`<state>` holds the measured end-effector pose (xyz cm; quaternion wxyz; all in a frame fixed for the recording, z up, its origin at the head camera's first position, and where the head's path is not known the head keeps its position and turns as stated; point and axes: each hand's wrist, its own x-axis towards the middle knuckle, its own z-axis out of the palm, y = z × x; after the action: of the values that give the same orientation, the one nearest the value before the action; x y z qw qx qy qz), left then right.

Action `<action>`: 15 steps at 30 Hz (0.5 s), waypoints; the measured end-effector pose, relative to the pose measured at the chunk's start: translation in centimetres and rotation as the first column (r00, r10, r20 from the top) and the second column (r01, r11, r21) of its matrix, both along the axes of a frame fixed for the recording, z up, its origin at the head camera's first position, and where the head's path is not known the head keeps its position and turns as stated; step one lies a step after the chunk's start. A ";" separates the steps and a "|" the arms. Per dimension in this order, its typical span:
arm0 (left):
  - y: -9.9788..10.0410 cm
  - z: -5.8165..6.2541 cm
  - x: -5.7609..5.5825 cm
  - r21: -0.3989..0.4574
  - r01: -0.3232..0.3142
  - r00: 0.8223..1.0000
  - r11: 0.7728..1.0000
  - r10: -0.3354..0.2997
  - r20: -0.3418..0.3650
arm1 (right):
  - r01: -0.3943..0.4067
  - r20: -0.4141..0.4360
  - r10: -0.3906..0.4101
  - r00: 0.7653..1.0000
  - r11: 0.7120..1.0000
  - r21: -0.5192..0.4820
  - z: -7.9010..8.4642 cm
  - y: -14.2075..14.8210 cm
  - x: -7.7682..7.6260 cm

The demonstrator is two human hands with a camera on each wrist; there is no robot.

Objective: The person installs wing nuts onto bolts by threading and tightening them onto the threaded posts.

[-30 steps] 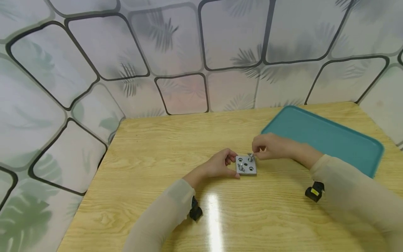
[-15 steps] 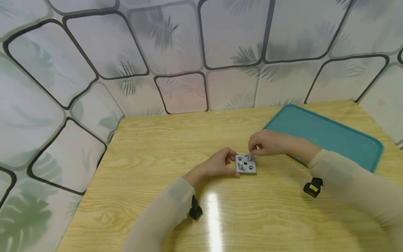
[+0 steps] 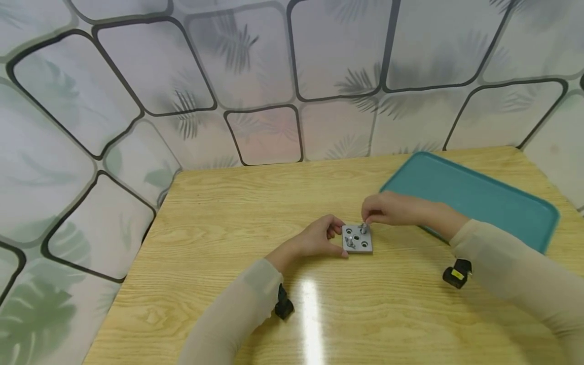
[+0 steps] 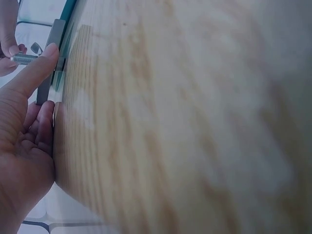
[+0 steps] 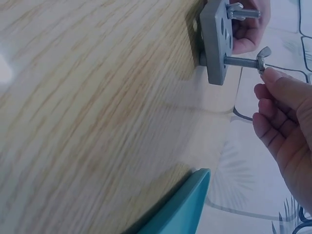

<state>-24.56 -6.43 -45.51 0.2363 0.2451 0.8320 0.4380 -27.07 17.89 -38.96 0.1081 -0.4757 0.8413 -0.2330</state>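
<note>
A square grey metal plate (image 3: 357,247) with several holes lies on the table, and two threaded bolts stand up from it. My left hand (image 3: 317,237) grips the plate's left side, thumb along the front edge and fingers at the back corner. At the far right corner, my right hand (image 3: 390,209) pinches a wing nut (image 5: 262,59) near the top of its bolt (image 5: 241,62). The other wing nut (image 5: 235,9) sits low on its bolt (image 5: 251,13), close to the plate's face. My right thumb (image 5: 275,78) touches the upper nut; the fingertip behind is partly hidden.
A teal tray (image 3: 479,197) lies at the right rear of the wooden table (image 3: 219,228), with my right forearm crossing over its near edge. A patterned wall covering (image 3: 260,66) rises behind the table. Black wrist cameras (image 3: 284,306) hang under both sleeves.
My right hand moved slightly left and up over the bolt's top, then came back down a little with its fingertips at the wing nut. The left hand and plate stayed in place.
</note>
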 end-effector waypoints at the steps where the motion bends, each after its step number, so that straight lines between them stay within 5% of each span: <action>1: 0.0 0.0 0.0 0.001 -0.001 1.000 1.000 0.001 0.000 | -0.008 -0.004 0.008 1.000 1.000 -0.006 -0.1 0.1 0.0; 11: 0.1 0.0 0.1 -0.008 0.009 1.000 1.000 -0.010 -0.010 | -0.109 -0.126 0.093 0.988 0.986 -0.125 -1.1 0.7 -0.2; 15: 0.0 0.0 0.1 -0.011 0.004 1.000 1.000 -0.004 -0.011 | -0.077 -0.168 0.053 0.984 0.987 -0.143 -1.5 0.6 0.3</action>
<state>-24.46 -6.43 -45.48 0.2339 0.2479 0.8352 0.4316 -26.77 18.44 -40.42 0.0106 -0.5273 0.8115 -0.2518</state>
